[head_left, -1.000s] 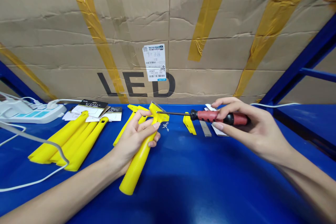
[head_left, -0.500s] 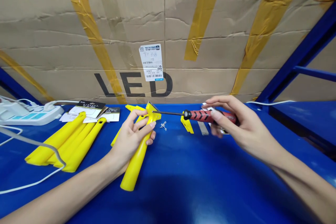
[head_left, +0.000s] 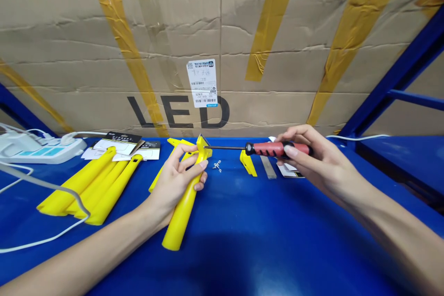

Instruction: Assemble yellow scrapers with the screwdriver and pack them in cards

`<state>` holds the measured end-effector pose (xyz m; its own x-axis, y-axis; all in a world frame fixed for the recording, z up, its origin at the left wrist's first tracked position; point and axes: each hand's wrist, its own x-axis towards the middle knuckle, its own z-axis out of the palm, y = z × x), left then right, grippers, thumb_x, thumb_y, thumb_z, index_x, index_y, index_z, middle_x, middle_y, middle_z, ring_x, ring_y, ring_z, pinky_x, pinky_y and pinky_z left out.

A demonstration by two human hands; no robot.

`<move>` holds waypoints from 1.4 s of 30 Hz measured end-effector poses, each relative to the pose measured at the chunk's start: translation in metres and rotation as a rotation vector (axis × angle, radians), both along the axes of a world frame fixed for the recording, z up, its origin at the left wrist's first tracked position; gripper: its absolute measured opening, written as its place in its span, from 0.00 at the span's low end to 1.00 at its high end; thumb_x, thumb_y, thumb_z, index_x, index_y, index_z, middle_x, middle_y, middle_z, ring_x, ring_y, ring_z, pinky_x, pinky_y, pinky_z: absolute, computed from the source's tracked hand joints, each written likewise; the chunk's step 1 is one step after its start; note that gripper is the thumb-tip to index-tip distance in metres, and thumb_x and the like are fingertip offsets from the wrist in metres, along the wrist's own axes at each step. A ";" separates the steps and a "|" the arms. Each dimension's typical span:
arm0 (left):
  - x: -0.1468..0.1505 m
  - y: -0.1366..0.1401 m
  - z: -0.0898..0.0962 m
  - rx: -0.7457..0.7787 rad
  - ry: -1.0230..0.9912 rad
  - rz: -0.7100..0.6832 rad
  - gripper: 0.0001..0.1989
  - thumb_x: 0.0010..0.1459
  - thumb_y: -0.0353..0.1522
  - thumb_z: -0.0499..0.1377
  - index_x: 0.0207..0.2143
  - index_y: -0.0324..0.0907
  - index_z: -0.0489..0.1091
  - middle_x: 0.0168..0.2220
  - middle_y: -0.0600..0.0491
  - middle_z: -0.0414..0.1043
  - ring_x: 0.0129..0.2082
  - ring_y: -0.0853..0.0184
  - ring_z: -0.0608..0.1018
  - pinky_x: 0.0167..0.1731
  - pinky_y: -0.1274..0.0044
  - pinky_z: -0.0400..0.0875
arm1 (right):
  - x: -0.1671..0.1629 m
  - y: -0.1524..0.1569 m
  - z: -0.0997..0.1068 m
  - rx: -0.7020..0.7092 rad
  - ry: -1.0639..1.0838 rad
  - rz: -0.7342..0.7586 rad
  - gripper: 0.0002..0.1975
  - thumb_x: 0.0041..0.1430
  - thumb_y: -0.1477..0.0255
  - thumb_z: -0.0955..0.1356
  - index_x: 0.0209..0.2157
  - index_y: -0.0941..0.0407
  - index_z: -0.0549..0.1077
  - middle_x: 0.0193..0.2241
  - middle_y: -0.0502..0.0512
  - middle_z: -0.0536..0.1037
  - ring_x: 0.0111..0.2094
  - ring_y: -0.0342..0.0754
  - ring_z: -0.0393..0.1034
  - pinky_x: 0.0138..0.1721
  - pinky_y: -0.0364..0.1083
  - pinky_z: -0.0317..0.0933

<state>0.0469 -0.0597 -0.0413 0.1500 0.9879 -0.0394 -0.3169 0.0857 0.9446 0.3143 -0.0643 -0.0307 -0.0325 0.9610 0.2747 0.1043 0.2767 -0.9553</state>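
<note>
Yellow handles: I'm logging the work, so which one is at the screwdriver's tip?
The handle in the left hand, its upper end meeting the screwdriver; the others lie on the blue surface.

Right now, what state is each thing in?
Left grip, closed around yellow tool
Yellow tool, slanted
Right grip, closed on screwdriver
Screwdriver, tip at yellow tool's head
Small metal parts, loose, clustered
Yellow handles, lying together
Metal strip, lying flat
Power strip, plugs inserted
Cardboard box, taped

A blue surface (head_left: 243,231) carries yellow handles (head_left: 94,187), a power strip (head_left: 43,151), small screws (head_left: 217,166) and a grey strip (head_left: 268,168).
</note>
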 end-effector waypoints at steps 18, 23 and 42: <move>-0.002 0.003 -0.001 -0.018 0.000 0.034 0.26 0.45 0.28 0.73 0.40 0.46 0.61 0.30 0.58 0.71 0.21 0.76 0.71 0.17 0.86 0.62 | 0.000 0.002 -0.007 -0.044 -0.015 0.079 0.22 0.57 0.57 0.74 0.49 0.46 0.67 0.29 0.48 0.73 0.28 0.47 0.72 0.28 0.46 0.65; -0.001 0.004 0.000 -0.021 -0.003 0.001 0.26 0.45 0.29 0.74 0.40 0.46 0.61 0.30 0.58 0.72 0.20 0.77 0.70 0.17 0.86 0.61 | -0.002 0.002 -0.009 -0.014 -0.026 -0.056 0.16 0.63 0.51 0.67 0.37 0.49 0.66 0.18 0.42 0.63 0.15 0.40 0.54 0.16 0.42 0.49; 0.002 -0.001 -0.003 0.004 0.032 0.008 0.23 0.49 0.29 0.72 0.40 0.46 0.60 0.28 0.60 0.69 0.20 0.77 0.70 0.18 0.86 0.62 | 0.004 0.004 -0.010 0.019 -0.032 -0.039 0.15 0.65 0.53 0.66 0.39 0.50 0.66 0.17 0.42 0.62 0.14 0.39 0.54 0.16 0.40 0.49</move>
